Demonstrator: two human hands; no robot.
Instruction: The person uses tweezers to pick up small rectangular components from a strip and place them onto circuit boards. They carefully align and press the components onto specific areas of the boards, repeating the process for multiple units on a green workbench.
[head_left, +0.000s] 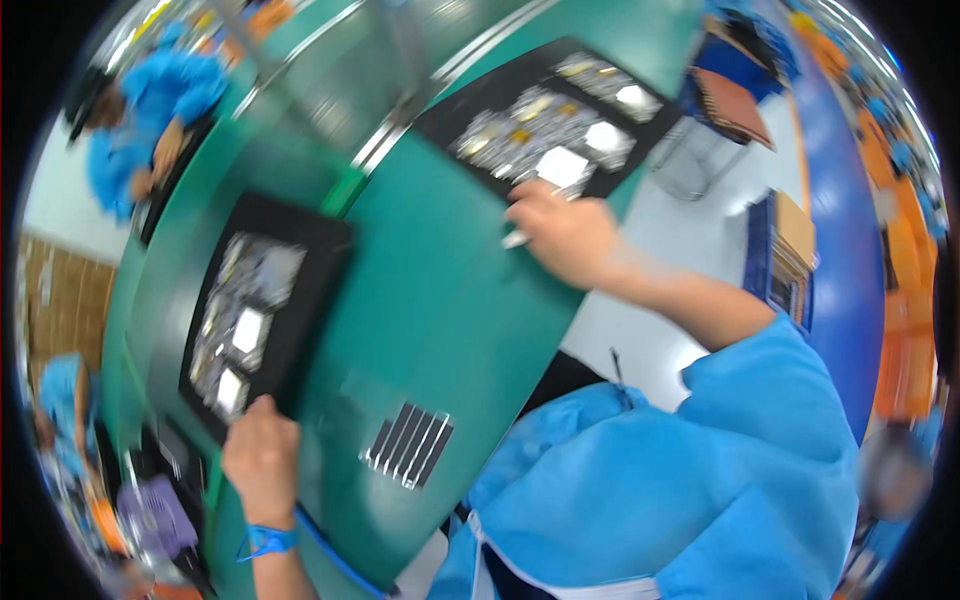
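Note:
On the left of the green table lies a black tray (317, 268) carrying a circuit board (270, 265) with shiny metal parts and white squares. My left hand (262, 455), wearing a blue wrist strap (268, 541), is closed at this tray's near end; anything in its fingers is hidden. A second black tray (455, 122) at the far right bears more circuit boards (545, 130). By its near edge, my right hand (570, 235) is closed around a small white pointed object (515, 240), whose kind blur hides. Whether that hand touches the tray, I cannot tell.
Several dark strips with pale edges (408, 445) lie side by side on the green table (420, 320). A metal post and rail (400, 60) cross the far side. Co-workers in blue (160, 110) sit at left. A chair (725, 105) and a blue crate (775, 250) stand at right.

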